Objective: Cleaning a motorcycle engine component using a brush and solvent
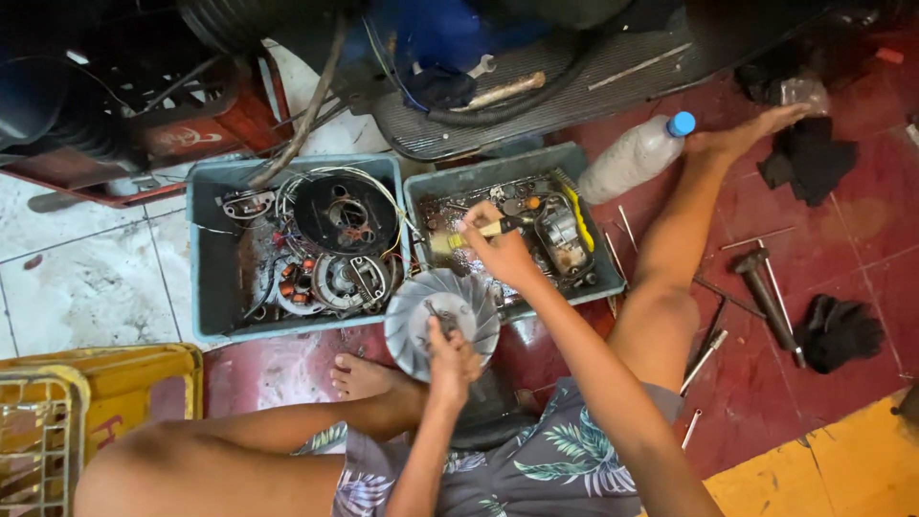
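My left hand (450, 359) grips the hub of a round grey finned fan wheel (416, 316), holding it above my bare foot (364, 375). My right hand (500, 251) holds a wooden-handled paintbrush (479, 233) over the right grey tray (498, 177), just above the fan wheel. That tray holds dirty liquid, small engine parts and a metal carburettor-like piece (560, 235).
A left grey tray (206, 249) holds a black round cover, a wound stator and wires. A plastic bottle with a blue cap (634, 153) lies to the right. Bolts, a long tool (766, 292) and black rags lie on the red floor. A yellow crate (67, 412) stands at lower left.
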